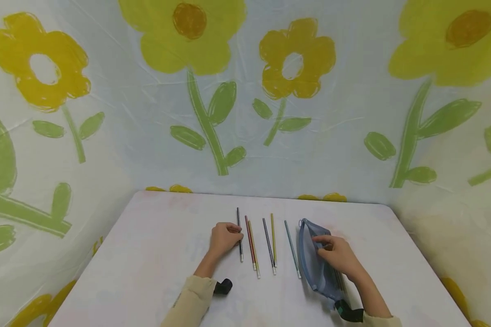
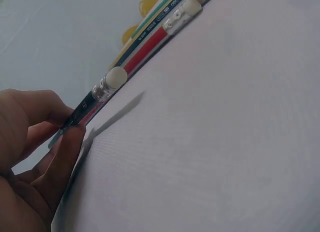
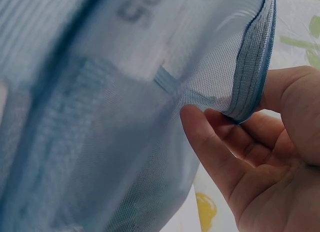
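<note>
At the left end of a row of pencils, my left hand (image 1: 224,238) pinches a dark pencil (image 1: 241,252) between thumb and fingers. In the left wrist view this pencil's white eraser (image 2: 116,77) points away from the hand, and its shadow falls on the table. My right hand (image 1: 339,255) grips the edge of a blue mesh zipper pouch (image 1: 308,268), whose mouth gapes toward the pencils. The right wrist view shows the zipper edge (image 3: 255,57) between thumb and fingers. Slim sticks show beside the pouch's lower right, partly hidden by the hand.
Right of the held pencil lie a red pencil (image 1: 250,240), a yellow pencil (image 1: 254,250), another dark pencil (image 1: 268,245), a second yellow pencil (image 1: 273,238) and a teal pencil (image 1: 292,247). They rest on a white table (image 1: 147,263), backed by a flowered cloth (image 1: 147,113).
</note>
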A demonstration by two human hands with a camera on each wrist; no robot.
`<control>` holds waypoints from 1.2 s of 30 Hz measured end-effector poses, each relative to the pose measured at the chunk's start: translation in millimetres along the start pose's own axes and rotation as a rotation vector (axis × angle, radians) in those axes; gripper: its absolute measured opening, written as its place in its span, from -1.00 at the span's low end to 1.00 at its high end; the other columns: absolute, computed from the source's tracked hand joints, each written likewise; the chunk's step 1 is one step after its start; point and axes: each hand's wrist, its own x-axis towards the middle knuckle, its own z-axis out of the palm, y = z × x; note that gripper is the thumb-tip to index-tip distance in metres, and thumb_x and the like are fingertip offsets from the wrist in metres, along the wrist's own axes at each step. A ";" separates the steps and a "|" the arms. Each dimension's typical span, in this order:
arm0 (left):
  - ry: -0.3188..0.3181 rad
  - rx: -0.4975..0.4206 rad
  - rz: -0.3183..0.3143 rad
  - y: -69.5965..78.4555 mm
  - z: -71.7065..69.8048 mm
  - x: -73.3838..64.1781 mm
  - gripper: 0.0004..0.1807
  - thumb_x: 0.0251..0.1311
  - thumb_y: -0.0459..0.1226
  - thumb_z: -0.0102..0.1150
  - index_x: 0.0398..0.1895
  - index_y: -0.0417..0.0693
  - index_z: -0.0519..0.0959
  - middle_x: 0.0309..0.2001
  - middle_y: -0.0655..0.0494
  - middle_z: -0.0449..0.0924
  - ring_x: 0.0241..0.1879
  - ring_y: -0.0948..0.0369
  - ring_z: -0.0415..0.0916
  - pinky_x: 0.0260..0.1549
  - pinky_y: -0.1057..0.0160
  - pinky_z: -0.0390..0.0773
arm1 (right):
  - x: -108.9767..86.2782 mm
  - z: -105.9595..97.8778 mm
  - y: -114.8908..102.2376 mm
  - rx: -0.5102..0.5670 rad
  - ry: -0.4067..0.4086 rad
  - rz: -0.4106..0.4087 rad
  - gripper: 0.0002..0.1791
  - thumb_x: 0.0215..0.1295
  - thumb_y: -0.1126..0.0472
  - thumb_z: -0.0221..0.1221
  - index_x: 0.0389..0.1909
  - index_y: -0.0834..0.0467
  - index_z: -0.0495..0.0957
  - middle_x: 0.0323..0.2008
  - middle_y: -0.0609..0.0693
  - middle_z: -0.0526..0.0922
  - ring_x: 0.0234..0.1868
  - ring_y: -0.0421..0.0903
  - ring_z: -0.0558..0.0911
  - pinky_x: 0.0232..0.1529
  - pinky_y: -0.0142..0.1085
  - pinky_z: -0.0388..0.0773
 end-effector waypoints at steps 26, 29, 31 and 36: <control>-0.341 -0.407 -0.089 83.5 57.7 -22.9 -0.80 0.05 -0.42 0.38 -0.24 -0.34 0.68 -0.40 0.07 0.68 -0.50 0.19 0.65 -0.48 0.25 0.65 | 7.2 -2.1 -7.2 -0.005 -0.009 -0.015 -0.61 0.20 0.41 0.14 0.08 0.31 0.57 -0.04 0.21 0.61 -0.34 -0.03 0.52 -0.43 -0.23 0.48; -0.371 -0.430 -0.080 90.8 67.0 -25.4 -0.83 0.03 -0.43 0.39 -0.28 -0.34 0.69 -0.42 0.06 0.68 -0.52 0.19 0.65 -0.50 0.25 0.65 | 8.8 -3.9 -7.2 -0.014 0.006 -0.020 -0.62 0.20 0.41 0.15 0.07 0.31 0.57 -0.03 0.21 0.61 -0.31 -0.03 0.55 -0.41 -0.23 0.51; -0.383 -0.421 -0.089 94.0 72.6 -29.3 -0.87 0.01 -0.44 0.41 -0.34 -0.29 0.70 -0.46 0.07 0.68 -0.55 0.19 0.64 -0.53 0.25 0.65 | 8.2 -3.6 -6.4 -0.011 0.001 -0.012 -0.62 0.20 0.40 0.15 0.07 0.31 0.57 -0.03 0.22 0.61 -0.29 -0.02 0.56 -0.40 -0.23 0.52; -0.414 -0.420 -0.126 93.2 84.6 -36.6 -0.91 -0.01 -0.44 0.42 -0.39 -0.24 0.72 -0.49 0.05 0.68 -0.58 0.17 0.64 -0.56 0.24 0.64 | 8.0 0.8 -4.4 -0.004 -0.004 0.003 -0.61 0.20 0.39 0.14 0.07 0.31 0.58 0.00 0.22 0.60 -0.28 -0.02 0.57 -0.37 -0.22 0.53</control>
